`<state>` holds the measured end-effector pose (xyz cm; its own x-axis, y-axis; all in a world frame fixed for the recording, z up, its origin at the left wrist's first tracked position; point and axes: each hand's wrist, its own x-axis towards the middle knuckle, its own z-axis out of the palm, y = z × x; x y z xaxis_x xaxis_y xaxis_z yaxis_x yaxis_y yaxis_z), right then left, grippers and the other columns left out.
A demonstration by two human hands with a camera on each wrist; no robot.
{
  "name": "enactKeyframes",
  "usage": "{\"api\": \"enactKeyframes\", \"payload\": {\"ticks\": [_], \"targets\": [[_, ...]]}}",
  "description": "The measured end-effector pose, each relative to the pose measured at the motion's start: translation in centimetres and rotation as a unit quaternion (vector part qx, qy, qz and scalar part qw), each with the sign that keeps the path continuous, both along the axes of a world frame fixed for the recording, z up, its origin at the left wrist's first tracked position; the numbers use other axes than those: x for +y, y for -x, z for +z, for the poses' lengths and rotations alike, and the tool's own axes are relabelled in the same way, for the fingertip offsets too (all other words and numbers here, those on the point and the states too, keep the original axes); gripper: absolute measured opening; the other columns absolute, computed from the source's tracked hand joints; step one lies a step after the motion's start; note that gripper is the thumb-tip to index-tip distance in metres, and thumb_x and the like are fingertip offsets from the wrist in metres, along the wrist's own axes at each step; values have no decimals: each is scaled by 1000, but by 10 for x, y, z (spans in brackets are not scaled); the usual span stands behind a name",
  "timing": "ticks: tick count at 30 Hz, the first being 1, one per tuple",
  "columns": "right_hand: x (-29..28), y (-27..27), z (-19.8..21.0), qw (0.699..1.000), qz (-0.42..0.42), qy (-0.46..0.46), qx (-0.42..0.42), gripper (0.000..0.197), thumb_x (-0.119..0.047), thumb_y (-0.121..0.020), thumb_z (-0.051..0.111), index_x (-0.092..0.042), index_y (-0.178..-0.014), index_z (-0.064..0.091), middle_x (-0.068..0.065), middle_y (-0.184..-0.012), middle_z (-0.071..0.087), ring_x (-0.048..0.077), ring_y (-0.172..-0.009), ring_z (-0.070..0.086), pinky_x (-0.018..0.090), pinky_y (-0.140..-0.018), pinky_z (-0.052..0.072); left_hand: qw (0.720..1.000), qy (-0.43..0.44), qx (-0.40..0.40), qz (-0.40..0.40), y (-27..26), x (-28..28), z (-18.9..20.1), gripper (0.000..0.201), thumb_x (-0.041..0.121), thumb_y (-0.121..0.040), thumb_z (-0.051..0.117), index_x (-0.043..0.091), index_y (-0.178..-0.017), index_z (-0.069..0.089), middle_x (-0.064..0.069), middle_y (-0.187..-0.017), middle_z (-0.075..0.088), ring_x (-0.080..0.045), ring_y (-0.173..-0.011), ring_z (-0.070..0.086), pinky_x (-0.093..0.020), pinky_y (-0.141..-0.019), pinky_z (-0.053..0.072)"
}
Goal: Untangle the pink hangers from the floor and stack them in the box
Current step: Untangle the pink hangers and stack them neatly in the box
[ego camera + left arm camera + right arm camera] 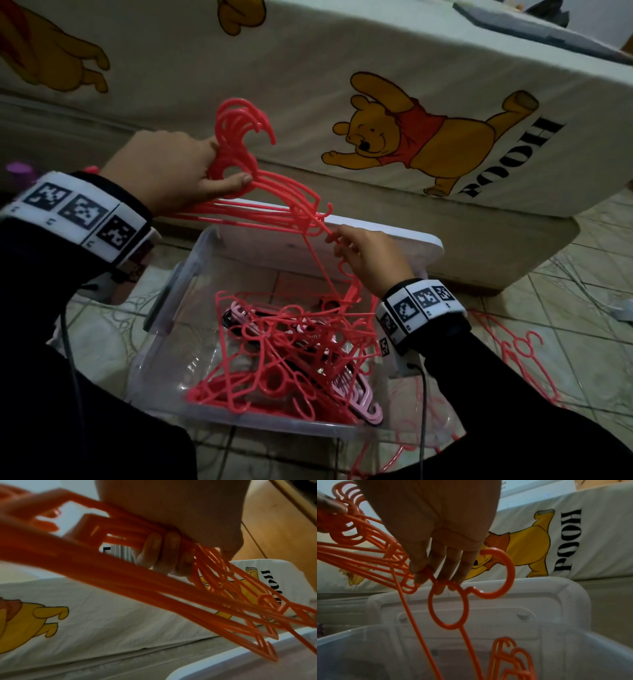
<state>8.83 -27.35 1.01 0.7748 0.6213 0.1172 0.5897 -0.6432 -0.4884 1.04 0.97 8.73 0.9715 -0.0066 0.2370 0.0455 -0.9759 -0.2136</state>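
Two hands over box (178, 284): left hand (171, 171) grips aligned hanger bundle (260, 202); right hand (368, 258) pinches one hanger (447, 605), apparently freeing it from tangle (291, 356).

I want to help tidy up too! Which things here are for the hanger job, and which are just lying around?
For the job: the bunch of hangers in the left hand, the single hanger the right hand pinches, the tangled pile, the clear box.

Just there: the bed sheet, the box lid.
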Motion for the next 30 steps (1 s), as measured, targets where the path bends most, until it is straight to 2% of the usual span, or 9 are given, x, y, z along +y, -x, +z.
{"api": "enactKeyframes", "payload": {"ticks": [2,3,6,8,14,19,25,27,30], "targets": [[2,1,-1,1000,11,-5,-3,22,-11,-90,56,-22,-106,66,-3,-88,71,19,-86,66,37,-77,52,1000,8,-5,-24,-2,6,-4,89,81,-68,19,13,-115,52,-19,-71,63,-35,-68,64,-30,-53,33],[3,1,-1,1000,18,-7,-2,22,-10,-90,55,-22,-105,65,-3,-87,71,18,-85,66,37,-76,52,999,14,-7,-33,-2,7,-5,88,80,-67,20,13,-114,50,-19,-73,65,-35,-69,65,-31,-54,33],[2,0,-2,999,36,-18,-7,22,-7,-89,55,-21,-102,66,-5,-83,70,14,-80,65,36,-74,52,997,44,-30,-47,-1,8,-9,52,69,-80,29,18,-88,40,-20,-74,65,-37,-68,64,-31,-54,30],[0,-2,-4,999,39,-29,-9,23,-6,-88,55,-21,-100,66,-5,-81,70,12,-77,65,34,-73,53,997,62,-38,-41,-2,7,-11,39,58,-87,34,19,-81,32,-21,-73,63,-38,-65,62,-32,-54,28],[-3,-6,-9,998,45,-52,-14,26,-5,-87,53,-23,-102,65,-6,-81,69,12,-71,64,35,-70,54,995,86,-50,-21,-5,-1,-9,40,59,-74,20,21,-74,33,-22,-69,59,-39,-63,59,-33,-54,30],[-6,-8,-13,996,58,-65,-28,26,-6,-88,54,-24,-103,66,-8,-79,69,7,-69,62,34,-67,54,996,73,-52,-12,-5,-5,-6,39,56,-77,20,20,-76,35,-22,-73,62,-38,-64,59,-33,-55,28],[-7,-12,-16,997,57,-59,-12,24,-8,-92,51,-23,-102,67,-11,-74,66,8,-65,62,31,-64,53,993,118,-19,13,-3,-10,-8,34,52,-78,25,22,-83,39,-24,-87,63,-40,-78,60,-37,-62,34],[-5,-12,-16,996,59,-71,13,22,-5,-91,53,-19,-98,69,-8,-75,67,10,-65,64,31,-66,54,994,107,-31,0,-2,-13,-4,32,48,-78,27,20,-82,42,-25,-80,62,-40,-73,60,-36,-60,35],[0,-13,-17,992,77,-60,77,22,-4,-89,59,-13,-105,71,-1,-84,72,9,-73,68,23,-75,55,990,118,-69,-35,1,-20,2,27,43,-76,29,18,-75,39,-28,-65,57,-43,-61,57,-34,-56,33]]}}
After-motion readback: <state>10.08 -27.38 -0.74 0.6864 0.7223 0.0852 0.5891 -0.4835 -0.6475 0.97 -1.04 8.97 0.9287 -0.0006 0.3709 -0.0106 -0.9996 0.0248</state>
